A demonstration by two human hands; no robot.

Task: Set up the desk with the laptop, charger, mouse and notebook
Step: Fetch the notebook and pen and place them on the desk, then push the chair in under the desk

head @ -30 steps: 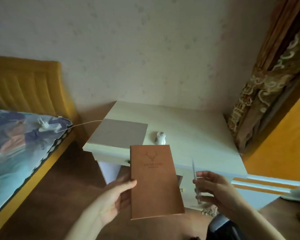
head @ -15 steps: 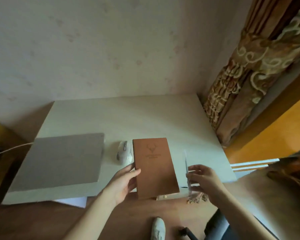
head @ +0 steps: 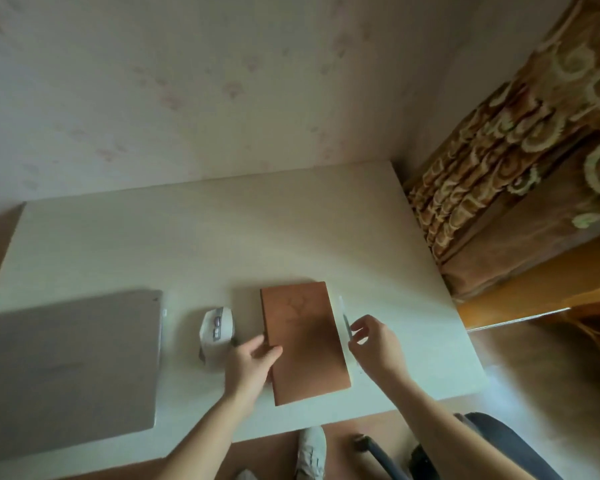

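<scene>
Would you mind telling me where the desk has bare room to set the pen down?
The desk is bare along the wall behind the laptop, mouse and notebook, and right of the pen toward the curtain. The front strip between laptop and notebook is crowded with both hands.

Wide open desk [head: 205, 237] across the middle of the frame, bare right back to the wall. Lower down it gets crowded: closed laptop [head: 70, 368] fills the lower left, mouse [head: 217, 329] just beside it, then the notebook [head: 303, 341] at center, only narrow lanes between them. Curtain [head: 520, 174] walls off the upper right; a bare strip of desk runs along the right edge.
</scene>
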